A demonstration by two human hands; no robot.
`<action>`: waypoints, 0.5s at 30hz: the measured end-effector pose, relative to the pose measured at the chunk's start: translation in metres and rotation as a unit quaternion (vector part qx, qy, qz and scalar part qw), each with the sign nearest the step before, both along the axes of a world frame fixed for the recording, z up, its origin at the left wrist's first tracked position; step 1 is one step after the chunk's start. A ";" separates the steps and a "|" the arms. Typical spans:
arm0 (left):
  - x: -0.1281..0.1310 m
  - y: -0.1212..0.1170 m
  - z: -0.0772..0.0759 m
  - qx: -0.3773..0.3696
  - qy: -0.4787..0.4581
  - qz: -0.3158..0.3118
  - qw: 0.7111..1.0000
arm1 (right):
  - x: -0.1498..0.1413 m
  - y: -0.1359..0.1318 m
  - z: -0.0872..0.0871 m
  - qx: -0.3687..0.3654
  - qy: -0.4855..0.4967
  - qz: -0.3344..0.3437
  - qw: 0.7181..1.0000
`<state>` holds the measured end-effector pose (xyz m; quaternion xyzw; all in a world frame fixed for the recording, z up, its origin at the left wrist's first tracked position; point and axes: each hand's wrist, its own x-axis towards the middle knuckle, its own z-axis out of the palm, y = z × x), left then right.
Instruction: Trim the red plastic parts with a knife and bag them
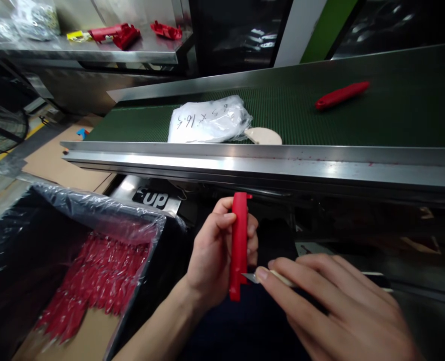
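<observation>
My left hand (212, 245) is closed round a long red plastic part (239, 240), held upright in front of the conveyor's near rail. In my right hand (331, 301) a craft knife (282, 279) with a pale handle is pinched between thumb and fingers. Its pointed blade reaches left to the lower part of the red piece and appears to meet its edge. Most of the handle is covered by my fingers.
A green conveyor belt (293, 113) carries a marked white plastic bag (207, 120), a cream curved piece (263, 136) and another red part (342, 95). At left stands a plastic-lined bin (165, 235) of red parts. A metal shelf (147, 54) holds red housings (123, 36).
</observation>
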<state>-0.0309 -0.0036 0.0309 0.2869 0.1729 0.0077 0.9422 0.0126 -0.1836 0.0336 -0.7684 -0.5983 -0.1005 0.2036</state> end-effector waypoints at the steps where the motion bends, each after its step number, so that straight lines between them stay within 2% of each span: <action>1: 0.001 0.001 0.000 0.001 0.001 0.002 1.000 | -0.001 0.000 0.000 0.000 -0.001 0.003 1.000; 6: 0.003 0.003 0.001 -0.004 0.000 0.014 1.000 | -0.005 -0.004 0.004 0.014 0.020 0.013 1.000; 10: 0.003 0.004 0.003 -0.010 -0.009 0.022 1.000 | 0.000 -0.009 0.011 0.046 0.074 -0.017 0.996; 15: -0.007 -0.002 0.002 0.105 -0.008 -0.015 0.994 | 0.024 0.001 0.019 0.078 0.040 -0.044 0.995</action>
